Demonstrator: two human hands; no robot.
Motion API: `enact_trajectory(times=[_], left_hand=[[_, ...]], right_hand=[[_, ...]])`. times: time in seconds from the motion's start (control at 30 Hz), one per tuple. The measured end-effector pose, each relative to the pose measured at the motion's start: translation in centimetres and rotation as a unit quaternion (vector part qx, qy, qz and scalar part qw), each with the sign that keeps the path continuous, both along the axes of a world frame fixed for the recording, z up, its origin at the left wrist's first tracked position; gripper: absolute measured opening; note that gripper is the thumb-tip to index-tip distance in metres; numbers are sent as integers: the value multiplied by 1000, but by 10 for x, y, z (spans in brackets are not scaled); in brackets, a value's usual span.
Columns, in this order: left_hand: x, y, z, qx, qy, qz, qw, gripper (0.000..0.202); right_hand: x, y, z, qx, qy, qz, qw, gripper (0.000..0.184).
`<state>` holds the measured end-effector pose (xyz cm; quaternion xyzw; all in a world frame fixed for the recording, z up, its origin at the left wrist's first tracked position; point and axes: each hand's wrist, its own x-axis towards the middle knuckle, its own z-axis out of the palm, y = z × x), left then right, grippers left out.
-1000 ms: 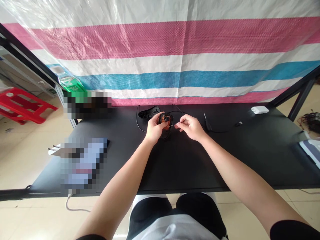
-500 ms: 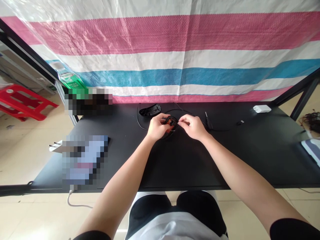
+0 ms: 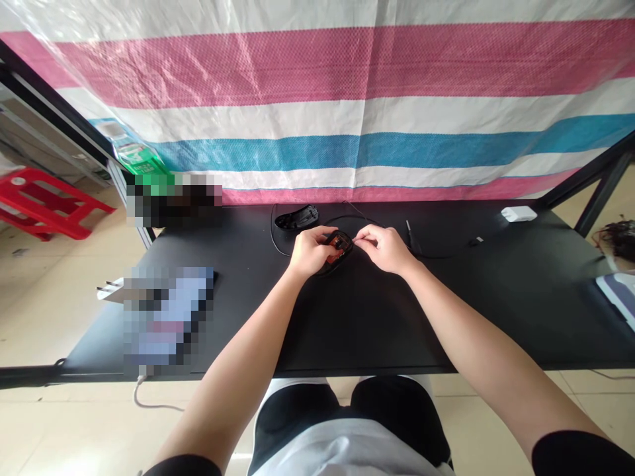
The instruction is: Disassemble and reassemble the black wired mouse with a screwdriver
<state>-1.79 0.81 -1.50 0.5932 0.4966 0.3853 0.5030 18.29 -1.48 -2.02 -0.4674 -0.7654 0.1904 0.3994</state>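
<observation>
Orange mouse board (image 3: 338,242), between left hand (image 3: 308,251), right hand (image 3: 385,247)

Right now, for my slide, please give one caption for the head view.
Left hand holds an opened mouse on a black table; right hand, fingers pinched, touches its edge.

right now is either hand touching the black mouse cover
No, the black mouse cover lies on the table beyond both hands; the left hand grips the mouse base and the right hand pinches at it.
</observation>
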Motion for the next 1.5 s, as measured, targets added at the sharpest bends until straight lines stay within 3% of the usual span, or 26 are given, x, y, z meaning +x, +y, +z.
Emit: enact_trajectory(times=[0.23, 0.47, 0.63, 0.9, 1.37, 1.5], left_hand=[[2, -3, 0, -21, 19, -42, 999, 50], [1, -3, 3, -32, 32, -94, 995, 36], [-1, 1, 1, -24, 38, -89, 995, 36], [0, 1, -2, -20, 80, -92, 992, 36], [-2, 3, -4, -14, 87, -135, 987, 31], [-4, 1, -2, 11, 100, -150, 984, 31]], right_hand=[[-1, 1, -6, 35, -44, 19, 998, 8], [-4, 0, -9, -27, 15, 30, 999, 7], [-5, 0, -11, -36, 22, 3, 999, 11], [-7, -3, -7, 79, -122, 22, 989, 12], [-12, -1, -13, 8, 4, 34, 999, 13], [-12, 1, -17, -12, 19, 15, 1000, 24]])
